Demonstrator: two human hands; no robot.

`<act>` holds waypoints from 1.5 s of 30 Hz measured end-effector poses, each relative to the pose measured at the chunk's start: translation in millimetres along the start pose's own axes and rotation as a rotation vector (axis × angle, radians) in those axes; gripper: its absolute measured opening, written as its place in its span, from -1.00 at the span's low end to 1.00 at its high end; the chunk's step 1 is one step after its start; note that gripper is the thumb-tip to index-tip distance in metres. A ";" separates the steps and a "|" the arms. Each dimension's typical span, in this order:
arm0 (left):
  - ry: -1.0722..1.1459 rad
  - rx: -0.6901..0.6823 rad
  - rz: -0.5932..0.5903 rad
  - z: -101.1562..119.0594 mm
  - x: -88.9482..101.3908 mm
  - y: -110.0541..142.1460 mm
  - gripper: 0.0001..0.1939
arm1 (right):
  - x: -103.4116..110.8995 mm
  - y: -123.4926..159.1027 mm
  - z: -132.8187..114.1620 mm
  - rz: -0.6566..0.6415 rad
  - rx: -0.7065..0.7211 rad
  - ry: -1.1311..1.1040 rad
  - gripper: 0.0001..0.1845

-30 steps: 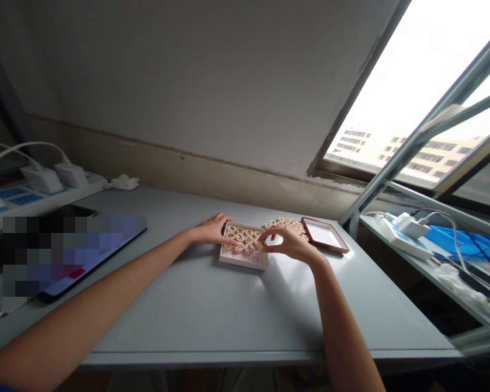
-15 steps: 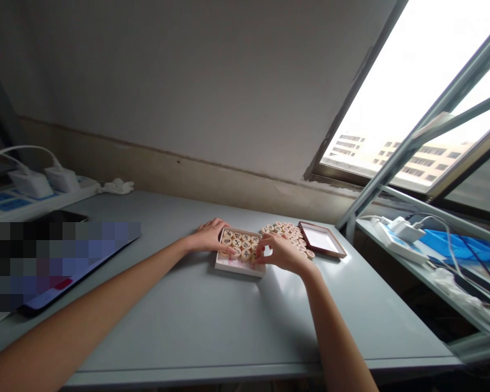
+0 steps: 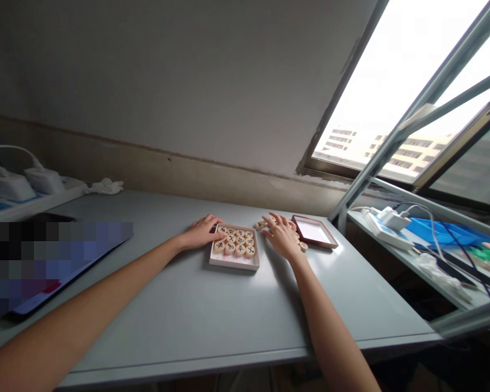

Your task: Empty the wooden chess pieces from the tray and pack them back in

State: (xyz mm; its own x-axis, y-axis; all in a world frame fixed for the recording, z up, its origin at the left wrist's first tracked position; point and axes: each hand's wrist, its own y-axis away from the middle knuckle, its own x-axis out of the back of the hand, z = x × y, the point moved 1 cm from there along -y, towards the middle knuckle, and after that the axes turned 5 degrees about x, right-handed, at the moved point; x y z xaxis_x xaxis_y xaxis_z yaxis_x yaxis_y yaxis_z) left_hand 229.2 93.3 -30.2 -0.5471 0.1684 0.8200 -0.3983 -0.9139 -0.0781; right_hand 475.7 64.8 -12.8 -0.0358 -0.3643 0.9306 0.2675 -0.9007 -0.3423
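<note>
A shallow white-sided box holds round Chinese chess pieces set in rows, dark characters facing up. The strip along its near side has no pieces in it. My left hand grips the box at its left edge, thumb over the rim by the pieces and fingers along the far left corner. To the right, my right hand is over a heap of loose chess pieces, fingers spread, with no piece visible in them. The hand hides much of the heap.
A brown-framed box lid lies right of the heap. On the left are a blurred-out screen device and a power strip with white chargers. A metal post stands at the desk's right, with a cluttered lower shelf beyond.
My right hand has moved from the box to the loose pieces, its pinch now spread. The front row in the box shows uncovered. My left thumb has moved back toward the rim.
</note>
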 end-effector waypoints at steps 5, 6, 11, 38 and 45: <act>0.036 0.000 0.057 -1.8 -3.2 -2.4 -0.59 | 4.0 0.4 -5.7 0.044 0.083 -0.016 -0.82; 0.044 -0.002 0.067 -2.6 -3.8 -3.2 -0.61 | 6.6 0.7 -5.4 0.053 0.082 -0.025 -0.84; 0.054 -0.018 0.097 -4.8 -5.6 -4.9 -0.65 | 25.4 1.1 -8.8 0.118 0.057 -0.191 -0.83; 0.021 -0.012 0.112 -4.2 -5.5 -2.5 -0.68 | 21.3 6.8 -77.0 -0.041 0.460 -0.513 -0.94; 0.015 -0.014 0.103 -5.9 -6.5 -4.2 -0.67 | 21.7 1.8 -61.1 -0.060 0.399 -0.472 -0.98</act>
State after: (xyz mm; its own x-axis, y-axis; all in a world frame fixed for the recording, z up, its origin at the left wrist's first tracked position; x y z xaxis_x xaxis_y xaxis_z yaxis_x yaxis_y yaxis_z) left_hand 230.0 98.3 -38.5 -0.5968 0.0796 0.7984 -0.3498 -0.9213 -0.1696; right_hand 416.6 40.9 -1.1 0.3431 -0.0903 0.9349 0.6207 -0.7253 -0.2978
